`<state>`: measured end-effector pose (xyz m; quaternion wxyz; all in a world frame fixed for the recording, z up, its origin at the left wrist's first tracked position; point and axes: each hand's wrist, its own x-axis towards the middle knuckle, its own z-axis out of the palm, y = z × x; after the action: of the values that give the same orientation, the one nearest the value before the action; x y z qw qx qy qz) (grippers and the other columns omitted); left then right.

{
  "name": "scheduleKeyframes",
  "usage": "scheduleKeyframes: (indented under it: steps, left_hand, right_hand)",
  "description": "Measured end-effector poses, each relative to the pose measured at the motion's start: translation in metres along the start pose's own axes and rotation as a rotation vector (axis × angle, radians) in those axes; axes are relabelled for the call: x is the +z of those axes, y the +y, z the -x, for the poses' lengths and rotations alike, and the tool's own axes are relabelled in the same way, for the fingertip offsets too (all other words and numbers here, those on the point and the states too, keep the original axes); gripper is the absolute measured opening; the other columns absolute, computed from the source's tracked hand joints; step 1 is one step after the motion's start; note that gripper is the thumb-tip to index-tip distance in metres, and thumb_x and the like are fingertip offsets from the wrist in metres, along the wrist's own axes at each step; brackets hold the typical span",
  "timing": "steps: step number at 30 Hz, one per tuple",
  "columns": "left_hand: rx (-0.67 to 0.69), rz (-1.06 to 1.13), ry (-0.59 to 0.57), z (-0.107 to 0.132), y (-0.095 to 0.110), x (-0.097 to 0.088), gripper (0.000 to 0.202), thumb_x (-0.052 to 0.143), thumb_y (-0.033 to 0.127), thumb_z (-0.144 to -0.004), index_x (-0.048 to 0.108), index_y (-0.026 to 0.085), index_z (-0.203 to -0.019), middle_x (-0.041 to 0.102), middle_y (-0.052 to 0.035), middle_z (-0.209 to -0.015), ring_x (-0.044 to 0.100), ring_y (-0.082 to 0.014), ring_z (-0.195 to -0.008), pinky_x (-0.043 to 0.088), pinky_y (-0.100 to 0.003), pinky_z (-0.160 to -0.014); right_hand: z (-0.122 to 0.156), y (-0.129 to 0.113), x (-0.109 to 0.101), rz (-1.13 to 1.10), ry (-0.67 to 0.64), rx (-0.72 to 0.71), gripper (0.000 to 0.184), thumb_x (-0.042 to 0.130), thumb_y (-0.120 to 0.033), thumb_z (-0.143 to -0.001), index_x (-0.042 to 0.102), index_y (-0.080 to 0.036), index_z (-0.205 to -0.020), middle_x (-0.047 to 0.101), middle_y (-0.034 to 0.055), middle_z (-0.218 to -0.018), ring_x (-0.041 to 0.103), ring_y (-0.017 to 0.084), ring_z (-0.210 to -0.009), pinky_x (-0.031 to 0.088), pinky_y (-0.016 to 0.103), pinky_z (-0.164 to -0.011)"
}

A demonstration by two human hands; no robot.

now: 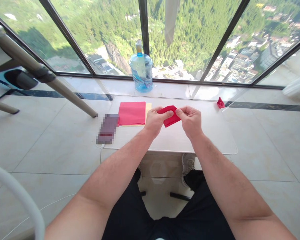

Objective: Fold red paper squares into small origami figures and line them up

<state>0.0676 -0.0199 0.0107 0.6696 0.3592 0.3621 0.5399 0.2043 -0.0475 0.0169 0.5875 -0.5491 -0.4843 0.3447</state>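
Note:
A folded piece of red paper (170, 120) is held above the white table (202, 140), tilted, with layered creases along its lower edge. My left hand (155, 120) pinches its left side, thumb lying across the front. At the paper's right corner my right hand (190, 119) grips with thumb and fingertips. The fingers behind the paper are partly hidden. To the left of my left hand lies a stack of flat red paper sheets (132, 113), with yellow paper (148, 109) showing from under it. A small folded red paper shape (220, 103) sits at the table's far right corner.
A phone (107, 129), pixelated, lies at the table's left edge with a white cable (101, 155) hanging down. Behind the table a blue water jug (141, 73) stands by the window. A chair or table leg (72, 96) slants in from the left.

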Motion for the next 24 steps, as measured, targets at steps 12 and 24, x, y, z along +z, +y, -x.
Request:
scheduleKeyframes:
  steps: [12, 24]
  left_hand:
    - [-0.038, -0.153, -0.091, 0.002, -0.0045, -0.0023, 0.04, 0.094, 0.034, -0.051, 0.063, 0.014, -0.068, 0.064, 0.0019, -0.062, 0.062, -0.0124, -0.059, 0.05, -0.025, -0.058]
    - [-0.063, -0.256, -0.114, 0.0029, -0.0029, -0.0026, 0.041, 0.093, 0.036, -0.049, 0.062, 0.014, -0.065, 0.062, 0.0019, -0.059, 0.058, -0.0106, -0.056, 0.044, -0.022, -0.053]
  right_hand:
    - [-0.0004, -0.0028, -0.0023, -0.071, -0.075, 0.087, 0.019, 0.075, -0.036, -0.073, 0.074, -0.017, -0.077, 0.071, 0.0024, -0.068, 0.064, 0.017, -0.063, 0.053, 0.03, -0.06]
    - [-0.0011, -0.0017, -0.0031, -0.042, -0.102, 0.112, 0.018, 0.075, -0.034, -0.071, 0.071, -0.017, -0.071, 0.067, 0.0001, -0.062, 0.059, 0.014, -0.057, 0.047, 0.027, -0.054]
